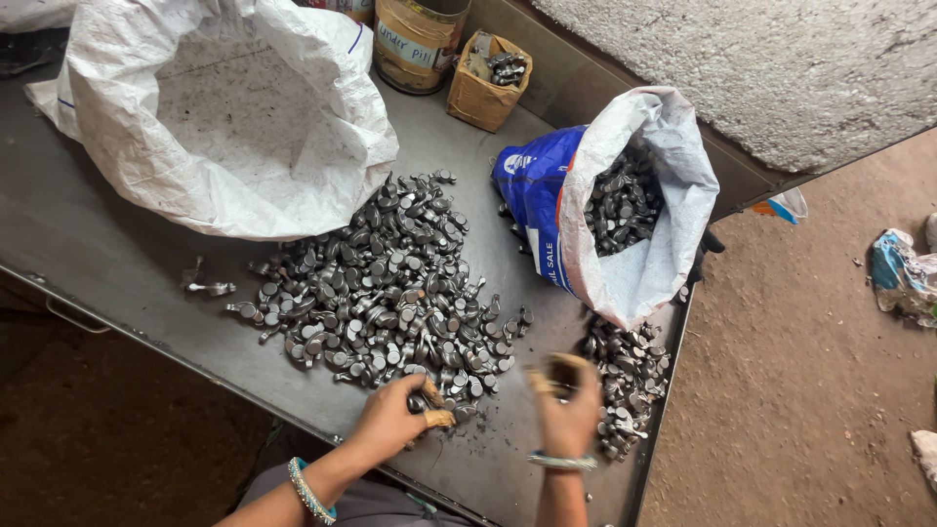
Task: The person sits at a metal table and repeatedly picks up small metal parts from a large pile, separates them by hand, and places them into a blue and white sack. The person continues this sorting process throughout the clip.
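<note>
Head camera shows the left hand [390, 418] closed on a few small metal parts at the near edge of the big pile of metal parts [386, 283], which spreads away from it on the counter [98, 244]. Right hand [568, 405], blurred, is raised beside the smaller pile [630, 376]; its grip I cannot tell.

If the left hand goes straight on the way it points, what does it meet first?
Most likely the near edge of the big pile of small metal parts; the left hand already seems to touch it.

Right hand [568, 405] blurred — fingers [547, 379] indistinct.
</note>
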Action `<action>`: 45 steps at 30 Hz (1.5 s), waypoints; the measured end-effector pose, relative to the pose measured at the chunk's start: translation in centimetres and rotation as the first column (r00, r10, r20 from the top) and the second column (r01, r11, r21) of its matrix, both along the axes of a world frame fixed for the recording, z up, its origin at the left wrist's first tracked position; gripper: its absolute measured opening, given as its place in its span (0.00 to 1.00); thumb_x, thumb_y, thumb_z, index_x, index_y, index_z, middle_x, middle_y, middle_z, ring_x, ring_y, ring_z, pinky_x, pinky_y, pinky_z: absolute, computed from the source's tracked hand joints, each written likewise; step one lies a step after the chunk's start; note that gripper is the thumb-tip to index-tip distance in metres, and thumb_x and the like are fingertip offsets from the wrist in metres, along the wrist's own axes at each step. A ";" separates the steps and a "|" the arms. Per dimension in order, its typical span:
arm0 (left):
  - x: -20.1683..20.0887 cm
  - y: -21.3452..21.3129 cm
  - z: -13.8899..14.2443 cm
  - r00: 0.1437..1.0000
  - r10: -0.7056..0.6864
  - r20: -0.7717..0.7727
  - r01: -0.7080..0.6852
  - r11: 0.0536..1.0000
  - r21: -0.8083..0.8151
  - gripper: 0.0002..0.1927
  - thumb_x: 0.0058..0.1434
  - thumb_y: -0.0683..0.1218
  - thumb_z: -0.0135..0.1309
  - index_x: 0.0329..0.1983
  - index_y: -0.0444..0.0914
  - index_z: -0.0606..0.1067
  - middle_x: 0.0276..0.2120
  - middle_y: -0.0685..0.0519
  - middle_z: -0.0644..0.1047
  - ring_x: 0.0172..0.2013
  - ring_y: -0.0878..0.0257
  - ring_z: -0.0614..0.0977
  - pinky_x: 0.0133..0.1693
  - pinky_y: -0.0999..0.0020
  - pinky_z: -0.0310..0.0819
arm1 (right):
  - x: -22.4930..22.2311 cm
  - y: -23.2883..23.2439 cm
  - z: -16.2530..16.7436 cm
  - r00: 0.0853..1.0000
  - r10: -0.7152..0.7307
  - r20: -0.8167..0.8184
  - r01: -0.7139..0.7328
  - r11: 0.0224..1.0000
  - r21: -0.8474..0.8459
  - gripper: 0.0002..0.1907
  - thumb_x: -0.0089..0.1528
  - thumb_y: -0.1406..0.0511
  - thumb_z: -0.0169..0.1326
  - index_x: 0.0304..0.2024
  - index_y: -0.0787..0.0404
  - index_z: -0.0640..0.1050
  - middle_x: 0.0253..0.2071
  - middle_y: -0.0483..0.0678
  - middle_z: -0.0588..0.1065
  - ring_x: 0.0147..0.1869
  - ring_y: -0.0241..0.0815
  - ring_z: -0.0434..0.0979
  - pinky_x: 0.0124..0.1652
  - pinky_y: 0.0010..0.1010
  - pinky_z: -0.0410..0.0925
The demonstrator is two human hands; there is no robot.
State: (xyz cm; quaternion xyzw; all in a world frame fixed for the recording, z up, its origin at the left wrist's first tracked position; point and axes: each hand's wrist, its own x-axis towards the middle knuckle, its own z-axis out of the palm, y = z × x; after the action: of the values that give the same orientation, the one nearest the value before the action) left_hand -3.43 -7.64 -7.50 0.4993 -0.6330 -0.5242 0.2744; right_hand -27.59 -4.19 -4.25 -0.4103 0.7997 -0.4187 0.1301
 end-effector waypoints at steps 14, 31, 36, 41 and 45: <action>-0.1 -0.1 -0.2 0.996 0.055 0.075 -0.064 0.990 0.127 0.19 0.46 0.51 0.74 0.30 0.35 0.78 0.22 0.52 0.80 0.19 0.63 0.82 0.25 0.62 0.74 | 1.9 -2.2 -4.6 0.804 0.273 0.528 -0.302 0.953 -0.032 0.20 0.53 0.71 0.70 0.46 0.63 0.76 0.42 0.51 0.81 0.46 0.43 0.81 0.47 0.33 0.75; -4.1 0.2 -1.1 0.938 0.144 -0.315 0.071 0.809 0.583 0.10 0.54 0.45 0.67 0.35 0.34 0.82 0.23 0.55 0.80 0.20 0.70 0.76 0.19 0.74 0.66 | -2.2 6.3 -8.1 -0.098 0.518 0.850 0.030 0.855 -0.518 0.31 0.59 0.73 0.62 0.63 0.57 0.67 0.54 0.57 0.77 0.56 0.52 0.79 0.55 0.46 0.73; -3.8 0.3 -1.0 0.916 0.168 -0.364 0.093 0.793 0.601 0.10 0.56 0.45 0.67 0.36 0.34 0.82 0.23 0.55 0.80 0.19 0.72 0.75 0.18 0.75 0.65 | -3.7 6.1 -8.7 0.024 0.478 0.878 0.008 0.878 -0.478 0.26 0.61 0.74 0.60 0.60 0.62 0.68 0.53 0.59 0.77 0.54 0.53 0.80 0.51 0.44 0.75; -3.4 0.3 -0.7 0.909 0.186 -0.373 0.113 0.751 0.651 0.10 0.56 0.46 0.66 0.37 0.35 0.82 0.22 0.55 0.78 0.17 0.71 0.74 0.16 0.74 0.64 | -7.4 3.9 -6.9 0.041 0.420 0.906 0.261 0.871 -0.416 0.23 0.59 0.76 0.59 0.56 0.62 0.71 0.55 0.61 0.78 0.53 0.48 0.80 0.49 0.32 0.75; -3.4 0.2 -0.4 0.901 0.209 -0.381 0.110 0.738 0.666 0.11 0.56 0.45 0.68 0.38 0.34 0.81 0.23 0.55 0.80 0.19 0.71 0.75 0.17 0.74 0.65 | -5.0 2.2 -5.1 0.535 0.187 0.824 0.046 0.967 -0.249 0.22 0.54 0.74 0.62 0.50 0.61 0.74 0.47 0.56 0.80 0.47 0.47 0.81 0.45 0.33 0.77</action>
State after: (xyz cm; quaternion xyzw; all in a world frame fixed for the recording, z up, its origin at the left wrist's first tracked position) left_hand -6.84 -7.43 -7.92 0.4524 -0.3098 -0.8061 0.2227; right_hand -32.62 -2.02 -9.38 -0.2030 0.5640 -0.6518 0.4647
